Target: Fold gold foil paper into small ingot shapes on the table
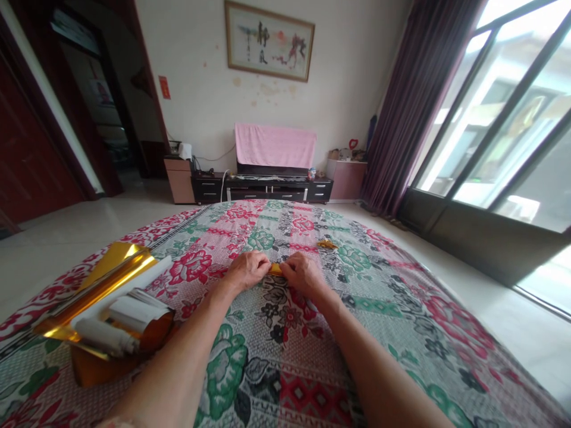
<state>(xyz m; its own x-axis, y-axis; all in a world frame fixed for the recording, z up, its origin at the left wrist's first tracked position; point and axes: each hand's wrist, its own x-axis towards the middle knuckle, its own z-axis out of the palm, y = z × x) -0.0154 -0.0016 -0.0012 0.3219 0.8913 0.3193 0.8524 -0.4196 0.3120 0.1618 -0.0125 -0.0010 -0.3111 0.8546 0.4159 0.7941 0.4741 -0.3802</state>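
Between my two hands, low over the flowered cloth, is a small folded piece of gold foil paper (275, 270). My left hand (250, 268) pinches its left end, fingers curled and pressed together. At the right end my right hand (303, 273) grips it in the same way. Only the middle of the piece shows; its ends are hidden by my fingers. A little beyond my right hand lies a small folded gold foil piece (327, 244), touched by neither hand.
On the left of the patterned tablecloth (250, 368) lie a roll of gold foil (111, 279), loose gold sheets and white paper rolls (134, 312). Past the table's far edge stands a low black cabinet (267, 189) with a pink cloth (275, 144). A window is at right.
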